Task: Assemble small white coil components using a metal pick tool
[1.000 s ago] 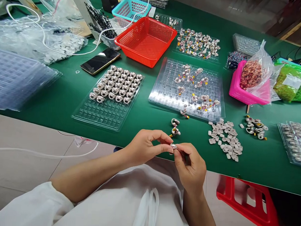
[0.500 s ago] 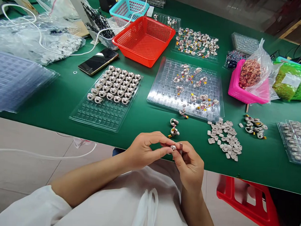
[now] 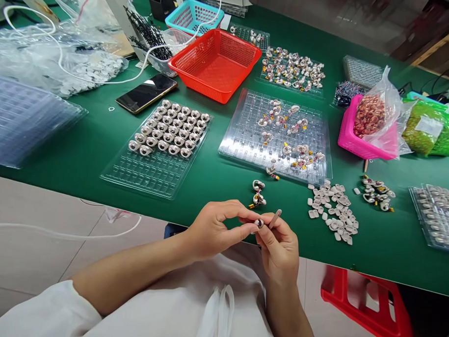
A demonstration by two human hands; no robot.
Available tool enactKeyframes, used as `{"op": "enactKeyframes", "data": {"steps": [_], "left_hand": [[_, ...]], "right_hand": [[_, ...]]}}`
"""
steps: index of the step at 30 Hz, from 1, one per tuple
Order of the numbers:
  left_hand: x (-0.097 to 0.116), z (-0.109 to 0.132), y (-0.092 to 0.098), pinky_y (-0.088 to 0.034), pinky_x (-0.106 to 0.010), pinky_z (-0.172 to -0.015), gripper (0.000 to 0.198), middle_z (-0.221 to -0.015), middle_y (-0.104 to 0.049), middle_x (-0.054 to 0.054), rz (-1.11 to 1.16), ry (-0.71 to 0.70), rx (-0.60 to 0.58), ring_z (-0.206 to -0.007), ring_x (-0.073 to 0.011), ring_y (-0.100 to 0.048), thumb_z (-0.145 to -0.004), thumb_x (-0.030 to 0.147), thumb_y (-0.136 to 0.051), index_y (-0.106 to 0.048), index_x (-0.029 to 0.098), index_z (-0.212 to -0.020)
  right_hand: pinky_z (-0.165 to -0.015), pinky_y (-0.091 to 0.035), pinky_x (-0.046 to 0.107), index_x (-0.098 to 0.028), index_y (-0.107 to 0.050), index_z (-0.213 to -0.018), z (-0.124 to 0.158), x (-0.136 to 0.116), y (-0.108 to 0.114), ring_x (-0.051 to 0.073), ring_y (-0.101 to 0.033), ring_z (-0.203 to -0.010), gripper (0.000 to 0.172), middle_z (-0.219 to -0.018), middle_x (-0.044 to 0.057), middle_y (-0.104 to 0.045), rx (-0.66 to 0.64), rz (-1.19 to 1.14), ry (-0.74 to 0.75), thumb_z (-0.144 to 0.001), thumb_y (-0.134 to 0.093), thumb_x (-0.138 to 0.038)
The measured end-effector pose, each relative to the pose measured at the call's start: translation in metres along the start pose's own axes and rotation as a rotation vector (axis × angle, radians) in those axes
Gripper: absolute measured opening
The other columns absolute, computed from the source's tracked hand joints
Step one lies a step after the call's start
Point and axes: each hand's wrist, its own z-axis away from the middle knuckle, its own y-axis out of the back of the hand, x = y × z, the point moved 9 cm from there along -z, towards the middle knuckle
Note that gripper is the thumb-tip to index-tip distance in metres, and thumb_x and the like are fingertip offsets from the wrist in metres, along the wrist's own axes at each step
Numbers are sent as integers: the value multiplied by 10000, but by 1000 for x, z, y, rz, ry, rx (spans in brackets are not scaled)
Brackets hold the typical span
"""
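Note:
My left hand (image 3: 220,228) pinches a small shiny silver earbud-like shell (image 3: 259,223) between thumb and fingertips, with a dark opening facing up. My right hand (image 3: 280,250) is closed around a thin flat metal strip (image 3: 275,218), perhaps tweezers, whose end sticks up past the fingers. The right thumb tip meets the shell's side. Just beyond the fingers, a few silvery parts with yellow tabs (image 3: 258,199) lie on the green table (image 3: 197,207). To the right is a loose pile of small whitish caps (image 3: 342,219).
A clear tray (image 3: 139,173) holds rows of silver shells (image 3: 170,128). Another clear tray (image 3: 243,144) carries scattered wired parts. Behind stand a red basket (image 3: 215,65) and a phone (image 3: 146,93). At right are a pink basket (image 3: 349,136) and a filled tray (image 3: 436,215).
The metal strip in my right hand has tilted from upright to slanting up and right. The shell has turned so its dark opening shows. The view has shifted slightly.

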Motion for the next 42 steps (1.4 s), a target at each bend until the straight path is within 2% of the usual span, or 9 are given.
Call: {"op": "enactKeyframes", "data": {"steps": [5, 10, 22, 27, 31, 36, 42], "left_hand": [[-2, 1, 0, -578, -260, -672, 147, -818, -809, -82, 1, -2, 9, -739, -178, -733, -834, 147, -749, -830, 152, -956], [0, 1, 1, -593, -276, -689, 131, -815, -814, -82, 20, -46, 19, -745, -189, -737, -829, 154, -761, -832, 167, -938], [3, 2, 1, -599, -285, -709, 147, -832, -818, -92, 10, -106, -8, -765, -188, -734, -851, 124, -745, -826, 155, -970], [-1, 3, 2, -593, -300, -702, 146, -805, -803, -89, 51, -77, -11, -751, -193, -717, -869, 165, -740, -834, 173, -980], [-12, 4, 3, -581, -287, -696, 116, -805, -802, -84, 99, 68, -23, -759, -192, -713, -851, 186, -760, -848, 180, -926], [-35, 4, -3, -595, -275, -719, 82, -795, -809, -48, 290, 405, -128, -741, -179, -736, -763, 209, -830, -830, 171, -836], [-49, 12, -20, -609, -260, -669, 326, -699, -798, -6, 614, 694, -332, -633, -147, -749, -592, 140, -933, -767, 149, -872]], "right_hand": [[-553, -454, 238, -236, -768, -957, 2, -6, 1, 119, -529, -670, 123, -842, 19, -619, -3, 125, 115, -904, -741, -343], [-574, -483, 250, -255, -749, -976, 6, -17, 1, 146, -605, -744, 62, -904, 26, -646, 19, 226, 260, -925, -716, -259], [-627, -564, 280, -260, -733, -1041, 13, -37, -6, 177, -683, -823, 155, -933, 45, -697, 1, 431, 453, -942, -664, -162], [-646, -567, 289, -286, -712, -1135, 21, -51, -17, 182, -698, -843, 320, -981, 48, -721, -29, 641, 625, -916, -648, -62], [-613, -563, 272, -281, -694, -1188, 26, -59, -25, 175, -703, -831, 384, -1002, 58, -722, -74, 746, 720, -901, -646, -30], [-588, -547, 253, -274, -709, -1143, 19, -57, -24, 172, -702, -832, 323, -981, 56, -724, -195, 653, 597, -912, -648, -55], [-627, -560, 255, -259, -752, -1087, 13, -58, -33, 160, -706, -786, 250, -914, 45, -756, -378, 547, 461, -916, -672, -96]]}}
